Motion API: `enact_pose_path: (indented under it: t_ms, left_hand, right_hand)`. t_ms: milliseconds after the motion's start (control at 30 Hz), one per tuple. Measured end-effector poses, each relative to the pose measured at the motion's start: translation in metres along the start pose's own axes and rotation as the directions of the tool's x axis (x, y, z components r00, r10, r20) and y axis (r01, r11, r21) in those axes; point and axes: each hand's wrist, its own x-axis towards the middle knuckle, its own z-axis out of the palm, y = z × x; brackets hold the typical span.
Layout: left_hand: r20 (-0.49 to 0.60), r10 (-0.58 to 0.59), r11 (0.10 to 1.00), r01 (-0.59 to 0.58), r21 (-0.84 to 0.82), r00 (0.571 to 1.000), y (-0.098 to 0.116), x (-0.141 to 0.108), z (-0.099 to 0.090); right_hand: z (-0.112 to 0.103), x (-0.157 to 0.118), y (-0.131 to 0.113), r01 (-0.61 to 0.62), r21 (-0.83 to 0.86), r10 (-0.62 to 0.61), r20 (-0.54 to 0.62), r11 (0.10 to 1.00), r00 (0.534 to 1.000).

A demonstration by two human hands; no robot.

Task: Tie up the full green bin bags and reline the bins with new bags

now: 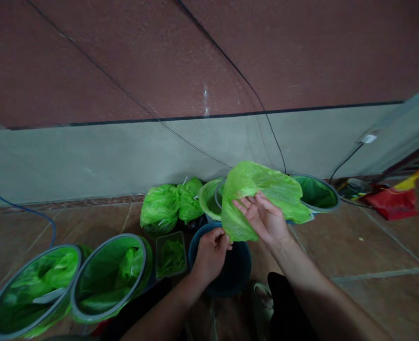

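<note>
A thin, light green plastic bag (266, 182) is spread in the air in front of me, above a dark blue bin (245, 265). My left hand (213, 251) pinches the bag's lower left edge between thumb and fingers. Against the bag's near side lies my right hand (264, 218), palm up, with its fingers stretched out and apart. Whether its fingertips are inside the bag's mouth I cannot tell. The bag hides part of the bins behind it.
Two grey-rimmed bins (77, 289) with green liners stand at the left. Beside them are a small square container (170, 255) and stuffed green bags (159, 208) by the wall. At the right are another lined bin (316, 192) and a red dustpan (397, 203). Cables run down the wall.
</note>
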Motion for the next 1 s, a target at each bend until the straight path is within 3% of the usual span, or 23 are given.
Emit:
enact_pose_path:
  t_ms: [100,200,267,367,433,500,533,633,733,833,867,933,1000]
  left_hand:
    - [-0.048,-0.004,0.986,0.012,0.167,0.999,-0.005,0.007,-0.014]
    - [-0.127,0.002,0.933,0.045,0.358,0.992,-0.01,0.017,-0.032]
    - [-0.201,0.0,0.883,0.095,0.46,0.98,-0.011,0.025,-0.046]
    - [-0.295,-0.008,0.785,0.189,0.59,0.955,-0.006,0.035,-0.07]
    - [-0.334,0.005,0.714,0.231,0.661,0.943,-0.001,0.039,-0.084]
    - [-0.353,0.024,0.664,0.249,0.705,0.935,0.003,0.039,-0.093]
    - [-0.358,0.027,0.65,0.256,0.716,0.933,0.005,0.039,-0.095]
    - [-0.375,0.019,0.643,0.276,0.714,0.927,0.004,0.038,-0.096]
    - [-0.395,-0.004,0.662,0.298,0.687,0.919,-0.003,0.04,-0.095]
    - [-0.488,-0.042,0.815,0.313,0.488,0.872,-0.01,0.051,-0.102]
    - [-0.549,-0.07,0.884,0.307,0.353,0.833,-0.011,0.055,-0.105]
    - [-0.659,-0.191,0.962,0.274,0.023,0.728,-0.011,0.061,-0.109]
    - [-0.653,-0.391,0.92,0.264,-0.289,0.648,-0.007,0.059,-0.106]
  right_hand:
    - [-0.004,0.003,-0.014,0.073,-0.059,-0.075,-0.026,0.996,0.997]
    - [-0.014,0.009,-0.035,0.25,-0.174,-0.272,-0.113,0.952,0.956]
    - [-0.023,0.012,-0.05,0.39,-0.294,-0.454,-0.192,0.872,0.87]
    - [-0.037,0.014,-0.07,0.52,-0.497,-0.691,-0.258,0.695,0.676]
    - [-0.046,0.013,-0.08,0.533,-0.611,-0.791,-0.285,0.586,0.542]
    - [-0.052,0.012,-0.086,0.505,-0.676,-0.83,-0.313,0.536,0.461]
    - [-0.055,0.011,-0.088,0.49,-0.693,-0.834,-0.319,0.53,0.45]
    - [-0.056,0.011,-0.092,0.467,-0.726,-0.837,-0.277,0.504,0.472]
    - [-0.047,0.009,-0.089,0.5,-0.762,-0.876,-0.176,0.41,0.45]
    - [-0.026,-0.005,-0.074,0.519,-0.812,-0.9,-0.015,0.265,0.436]
    - [-0.018,-0.013,-0.065,0.516,-0.829,-0.886,0.056,0.216,0.46]
    - [-0.005,-0.034,-0.041,0.522,-0.843,-0.8,0.223,0.129,0.558]
    - [0.004,-0.057,-0.011,0.561,-0.827,-0.597,0.432,0.037,0.676]
